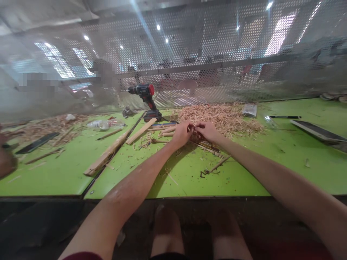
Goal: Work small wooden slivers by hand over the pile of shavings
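Head camera, looking forward-down over green bench (189, 180), arm's reach.

No readable text, labels, brands, numbers or signs anywhere. Markings on the drill (146, 99), the small packet (249, 110) and the plastic bottle (104, 124) too blurred and small to read.

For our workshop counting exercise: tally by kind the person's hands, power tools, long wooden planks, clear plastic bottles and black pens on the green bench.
Hands: 2, left hand and right hand, together at a small wooden piece
Red-and-black cordless drill: 1
Long pale wooden planks: 2
Clear plastic bottle: 1
Black pen: 1
Total: 7
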A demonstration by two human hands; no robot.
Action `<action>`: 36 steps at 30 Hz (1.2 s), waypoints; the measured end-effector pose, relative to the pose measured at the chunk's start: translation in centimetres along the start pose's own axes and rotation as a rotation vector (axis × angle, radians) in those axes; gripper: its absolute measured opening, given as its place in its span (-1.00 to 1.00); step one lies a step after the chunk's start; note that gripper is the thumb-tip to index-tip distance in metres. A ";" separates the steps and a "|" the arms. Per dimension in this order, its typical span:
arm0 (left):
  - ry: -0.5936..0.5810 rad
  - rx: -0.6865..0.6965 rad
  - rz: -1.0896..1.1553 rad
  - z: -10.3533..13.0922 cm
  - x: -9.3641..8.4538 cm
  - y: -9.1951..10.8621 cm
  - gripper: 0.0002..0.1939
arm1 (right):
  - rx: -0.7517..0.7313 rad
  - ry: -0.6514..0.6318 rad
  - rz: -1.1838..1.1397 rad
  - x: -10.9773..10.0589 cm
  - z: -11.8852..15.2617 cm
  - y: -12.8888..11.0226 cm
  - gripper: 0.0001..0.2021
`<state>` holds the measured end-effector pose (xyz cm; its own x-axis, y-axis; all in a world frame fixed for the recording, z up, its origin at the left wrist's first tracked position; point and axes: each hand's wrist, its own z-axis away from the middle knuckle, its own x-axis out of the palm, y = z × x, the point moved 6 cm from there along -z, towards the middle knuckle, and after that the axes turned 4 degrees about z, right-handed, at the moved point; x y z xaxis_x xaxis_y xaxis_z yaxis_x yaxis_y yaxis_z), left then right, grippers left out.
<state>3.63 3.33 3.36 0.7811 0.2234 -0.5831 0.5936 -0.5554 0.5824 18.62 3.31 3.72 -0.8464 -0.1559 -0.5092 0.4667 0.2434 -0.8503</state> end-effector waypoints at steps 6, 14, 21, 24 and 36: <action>0.043 -0.004 -0.006 0.1 0.0 -0.3 -0.88 | -0.028 -0.009 -0.002 0.0 0.2 -0.2 -0.81; 0.029 0.020 -0.015 0.2 0.0 -0.4 -0.93 | 0.010 0.005 -0.127 0.0 0.4 -0.1 -0.85; 0.023 0.039 0.015 0.3 -0.1 -0.5 -0.90 | 0.026 0.038 -0.162 -0.4 0.4 0.2 -0.90; 0.037 0.037 0.024 0.2 -0.2 -0.4 -0.90 | 0.011 0.014 -0.075 -0.7 0.5 -0.2 -0.89; 0.011 0.045 -0.050 0.0 -0.5 0.3 -0.85 | -0.186 0.066 0.148 -1.3 0.3 -1.5 -0.86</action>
<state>3.42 3.02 3.87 0.7527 0.2605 -0.6046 0.6230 -0.5788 0.5262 19.11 2.82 5.65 -0.7902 -0.0447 -0.6112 0.5365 0.4316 -0.7252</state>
